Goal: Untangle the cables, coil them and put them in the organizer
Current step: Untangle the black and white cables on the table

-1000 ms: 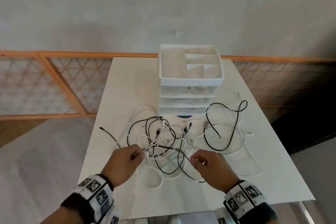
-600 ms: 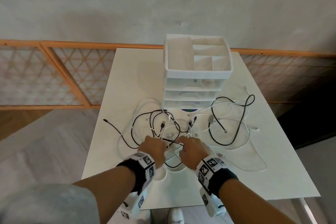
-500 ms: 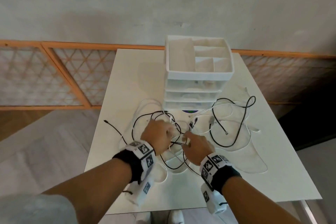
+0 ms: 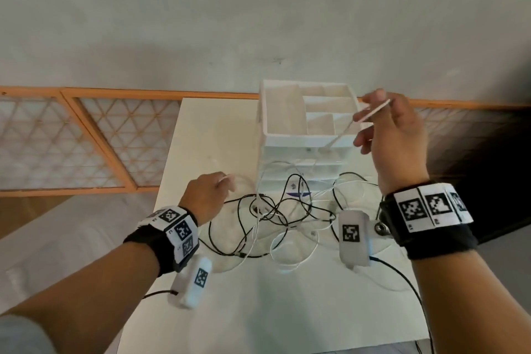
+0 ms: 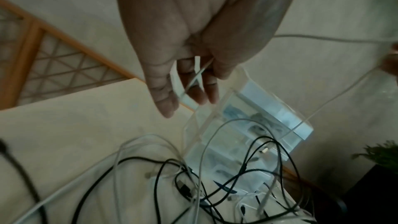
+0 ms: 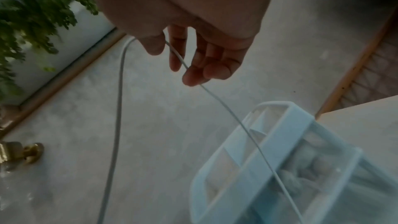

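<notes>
Centre of the head view: a white organizer [image 4: 309, 139] at the far middle of the table [image 4: 287, 310], open top tray split into several compartments, all bare as far as can be seen; below it, clear drawers with small pale and bluish items inside, too blurred in the left wrist view to name. In front of the organizer, lower centre: a tangle of black cables [image 4: 275, 213] and white ones lying on the table, loops crossing, some touching the drawer fronts. Upper right: right hand [image 4: 393, 126] raised beside the tray, fingers curled, pinching a white cable [image 4: 370, 112] that slants down across the tray's front edge to the tangle; in the right wrist view a second stretch of it hanging down at left. Left of centre: left hand [image 4: 205, 195] low over the table, just left of the organizer, fingers curled round another stretch of white cable. Far left: an orange lattice rail [image 4: 86, 135] before the grey wall.
</notes>
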